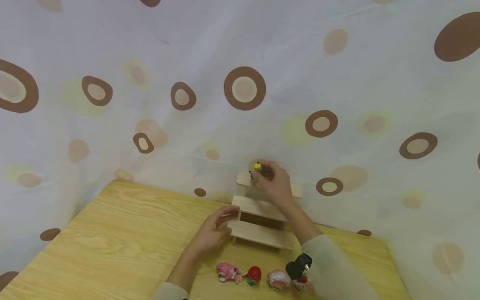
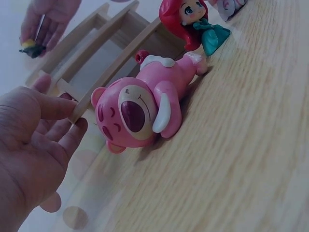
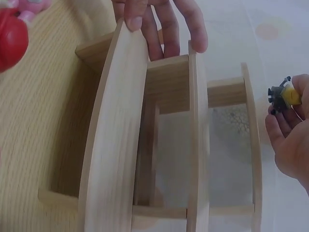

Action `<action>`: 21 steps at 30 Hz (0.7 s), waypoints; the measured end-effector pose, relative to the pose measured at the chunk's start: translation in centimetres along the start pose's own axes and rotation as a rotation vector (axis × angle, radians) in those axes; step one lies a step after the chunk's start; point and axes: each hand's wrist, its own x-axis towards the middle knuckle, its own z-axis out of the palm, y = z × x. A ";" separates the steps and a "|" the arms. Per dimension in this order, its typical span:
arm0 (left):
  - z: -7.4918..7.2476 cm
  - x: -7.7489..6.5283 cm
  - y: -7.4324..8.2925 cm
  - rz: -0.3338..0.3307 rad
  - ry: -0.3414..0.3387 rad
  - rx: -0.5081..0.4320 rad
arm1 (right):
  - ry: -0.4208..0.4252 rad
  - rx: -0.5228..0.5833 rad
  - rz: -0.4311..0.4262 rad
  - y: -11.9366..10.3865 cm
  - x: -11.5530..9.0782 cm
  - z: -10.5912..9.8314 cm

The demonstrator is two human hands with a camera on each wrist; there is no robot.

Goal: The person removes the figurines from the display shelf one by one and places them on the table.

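Note:
A three-tier wooden display stand (image 1: 261, 233) stands on the table against the wall covering. At its left end my left hand (image 1: 210, 233) grips the boards; in the right wrist view the thumb lies on the lowest board and a finger reaches the middle one. Above the top tier my right hand (image 1: 277, 184) pinches a small figurine (image 3: 284, 98) with a yellow top and dark lower part. In the left wrist view a pink bear figurine (image 2: 133, 108) lies on its side, beside a red-haired figurine in a green dress (image 2: 215, 38).
In front of the stand, the row of figurines continues with a pink-and-white one (image 1: 278, 280) and a red-and-white one (image 1: 302, 283), partly hidden by the right wrist's camera (image 1: 298, 267). A spotted covering (image 1: 209, 131) hangs behind the wooden table (image 1: 113, 247).

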 end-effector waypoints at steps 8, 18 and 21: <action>0.0 0.2 -0.3 0.009 -0.003 0.017 | 0.020 -0.002 -0.042 -0.2 -1.4 -2.6; -0.1 0.1 0.0 -0.006 0.000 0.015 | 0.040 0.002 -0.107 -0.9 -4.2 -5.4; -0.3 0.2 0.0 -0.003 0.001 0.015 | 0.041 -0.006 -0.101 -0.8 -4.7 -5.9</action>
